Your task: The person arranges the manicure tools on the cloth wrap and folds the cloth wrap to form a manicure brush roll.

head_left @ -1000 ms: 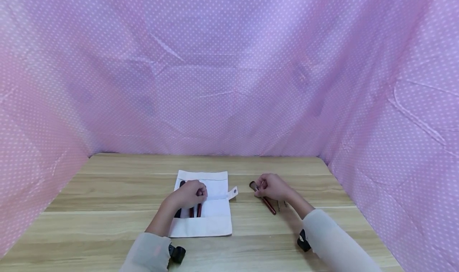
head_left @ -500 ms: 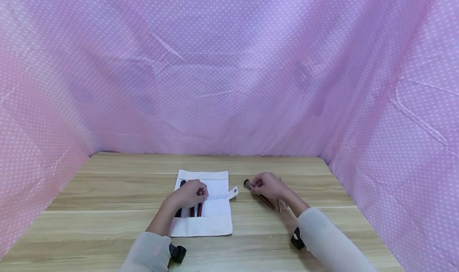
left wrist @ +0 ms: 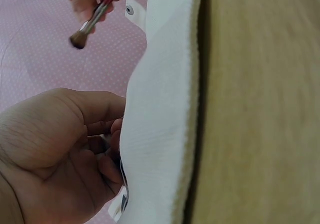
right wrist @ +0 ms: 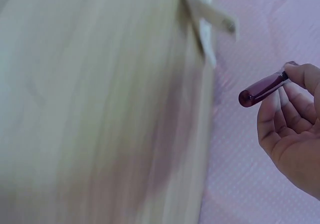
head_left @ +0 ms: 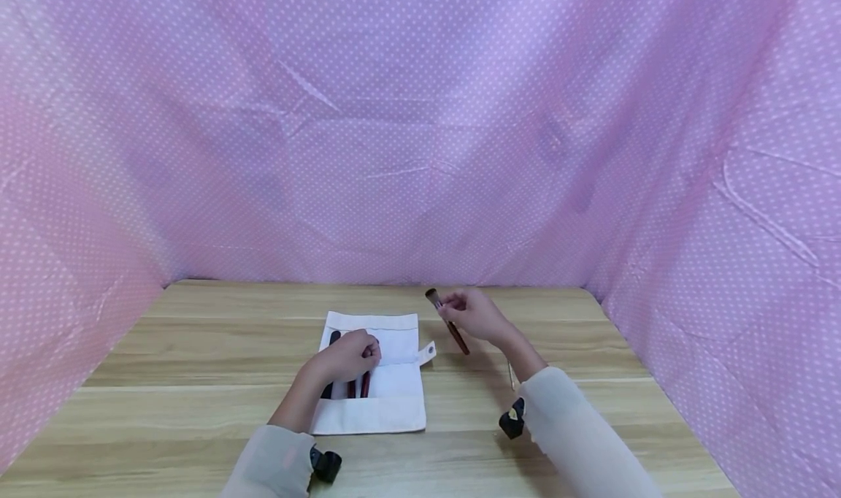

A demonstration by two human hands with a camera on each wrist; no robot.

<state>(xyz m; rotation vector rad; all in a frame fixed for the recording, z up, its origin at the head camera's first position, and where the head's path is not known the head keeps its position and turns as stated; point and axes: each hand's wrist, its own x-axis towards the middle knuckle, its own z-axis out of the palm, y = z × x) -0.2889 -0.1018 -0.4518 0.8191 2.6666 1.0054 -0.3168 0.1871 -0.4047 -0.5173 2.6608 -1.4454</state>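
Observation:
My right hand [head_left: 476,314] pinches a makeup brush [head_left: 456,335] above the table, right of the white brush roll [head_left: 398,383]. The brush has dark brown bristles, a metal collar and a dark red handle [right wrist: 262,89]; its bristle end points up and left in the head view. Over the left part of the open roll rests my left hand [head_left: 347,355], fingers bent inward. Beneath it, red-handled brushes [head_left: 365,385] and a black-handled item [head_left: 327,391] stand in the roll's lower pocket. The pocket cloth [left wrist: 160,103] hides the left fingertips in the left wrist view.
The roll lies flat on a wooden table [head_left: 197,352], its snap strap [head_left: 427,353] sticking out to the right. One thin item [head_left: 511,376] lies on the table by my right forearm. A pink dotted curtain [head_left: 420,155] surrounds the table's back and sides.
My right hand has lifted the makeup brush off the table and moved it up and left toward the roll. My left hand has stayed in place.

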